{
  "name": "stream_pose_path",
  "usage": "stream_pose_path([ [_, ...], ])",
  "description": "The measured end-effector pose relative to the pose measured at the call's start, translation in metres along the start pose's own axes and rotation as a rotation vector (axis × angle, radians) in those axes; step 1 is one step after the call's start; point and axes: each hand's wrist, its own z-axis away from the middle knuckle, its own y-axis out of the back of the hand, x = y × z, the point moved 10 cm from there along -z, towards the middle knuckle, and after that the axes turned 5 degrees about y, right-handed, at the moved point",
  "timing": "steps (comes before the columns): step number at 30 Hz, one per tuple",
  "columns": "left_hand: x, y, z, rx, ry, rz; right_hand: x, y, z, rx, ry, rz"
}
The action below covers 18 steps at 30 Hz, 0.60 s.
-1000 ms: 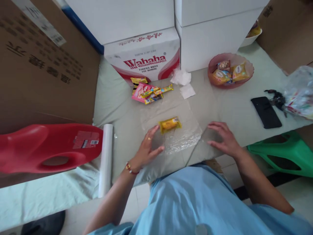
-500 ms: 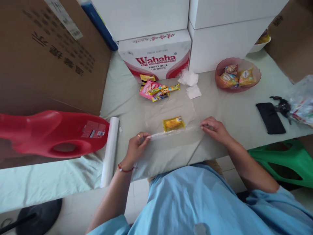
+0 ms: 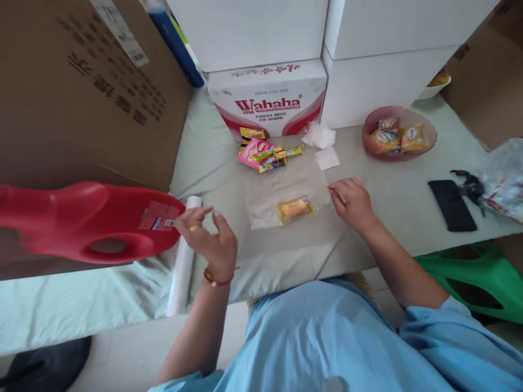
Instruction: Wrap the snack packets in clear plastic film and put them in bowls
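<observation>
A yellow snack packet [image 3: 295, 210] lies on the cloth-covered table in front of me. A sheet of clear plastic film [image 3: 263, 198] lies around it and seems to cover it, as the packet looks hazy. My left hand [image 3: 209, 239] is raised to the left of the film, thumb and fingers apart, holding nothing. It is over the upper part of a white roll of film [image 3: 182, 272]. At the film's right edge my right hand [image 3: 352, 204] has thumb and fingertips pinched together, seemingly on the film.
Behind the film are several small snack packets [image 3: 265, 153], a crumpled plastic clump [image 3: 319, 134] and a white square packet [image 3: 327, 158]. A pink bowl [image 3: 400, 154] of snacks and a black phone [image 3: 451, 206] are at right. A red jug [image 3: 122, 218] lies at left.
My left hand has let go of the film and moved left and up, its fingers spreading. The film's front edge, earlier stretched between my hands, now lies over the packet. My right hand moved slightly away.
</observation>
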Motion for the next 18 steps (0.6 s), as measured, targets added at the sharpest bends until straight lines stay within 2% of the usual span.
stream_pose_path([
  [1, 0.022, 0.004, 0.014, -0.016, -0.104, 0.041, -0.019, -0.005, 0.001, -0.026, 0.081, -0.065],
  [2, 0.048, -0.002, 0.031, -0.106, -0.245, 0.103, -0.036, -0.013, 0.002, -0.069, 0.155, -0.124],
  [4, 0.085, -0.031, 0.067, -0.357, -0.427, 0.219, -0.059, -0.037, 0.003, -0.179, 0.242, -0.187],
  [6, 0.099, -0.068, 0.095, -0.563, -0.453, 0.275, -0.063, -0.06, 0.005, -0.278, 0.229, -0.192],
  [9, 0.083, -0.121, 0.116, -0.736, -0.297, 0.268, -0.053, -0.076, 0.005, -0.363, 0.192, -0.228],
  [11, 0.067, -0.141, 0.122, -0.776, -0.224, 0.233, -0.046, -0.076, 0.002, -0.405, 0.206, -0.275],
  [13, 0.058, -0.15, 0.125, -0.788, -0.231, 0.203, -0.035, -0.071, -0.011, -0.413, 0.188, -0.269],
  [15, 0.056, -0.15, 0.127, -0.788, -0.267, 0.183, -0.022, -0.067, -0.033, -0.372, 0.138, -0.193],
  [18, 0.058, -0.147, 0.127, -0.789, -0.292, 0.161, -0.009, -0.075, -0.071, -0.33, 0.089, -0.05],
])
